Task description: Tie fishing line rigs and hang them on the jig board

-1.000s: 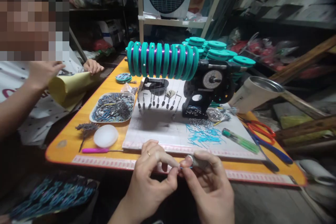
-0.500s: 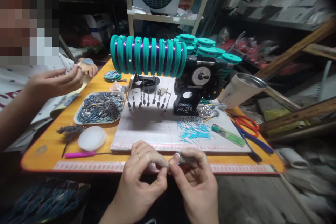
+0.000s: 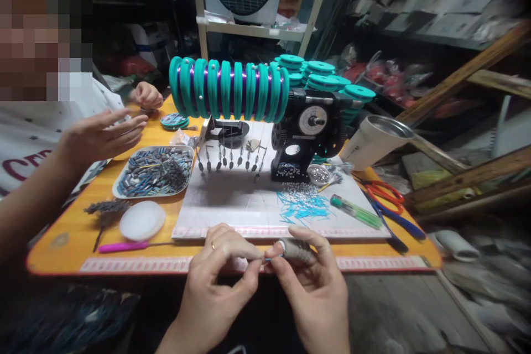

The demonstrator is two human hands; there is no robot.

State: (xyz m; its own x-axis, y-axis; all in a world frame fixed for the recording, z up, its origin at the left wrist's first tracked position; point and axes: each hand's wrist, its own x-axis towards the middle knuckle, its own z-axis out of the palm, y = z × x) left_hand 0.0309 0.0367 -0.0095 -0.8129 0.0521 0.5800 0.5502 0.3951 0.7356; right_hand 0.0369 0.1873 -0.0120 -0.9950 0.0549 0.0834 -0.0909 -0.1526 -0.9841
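An orange table (image 3: 50, 251) spans the middle of the frame, bearing a white board (image 3: 232, 204) at its centre. Above the board, a row of teal spools (image 3: 229, 88) wound with purple runs left from a black winding stand (image 3: 305, 141). At lower centre, over the table's near edge, the left hand (image 3: 213, 282) and the right hand (image 3: 317, 290) meet fingertip to fingertip. A grey cylindrical wrap (image 3: 301, 253) sits by the right index finger; whether it is worn or held cannot be told. Right thumb and index finger pinch a thin blue strip (image 3: 274, 258), little of which shows between them. Left thumb and index tips are closed together at its left end; what lies inside that pinch is hidden. Similar blue pieces (image 3: 302, 207) lie scattered right of centre on the board, below small silver beads (image 3: 301, 191). The strip looks almost weightless and probably bends or creases easily, perhaps with a smooth surface that could roll between the pads. A light thumb-and-index pinch near each end should suit it, leaving the middle exposed; pressing hard would likely flatten it, and fingers set too far in would cover it completely.
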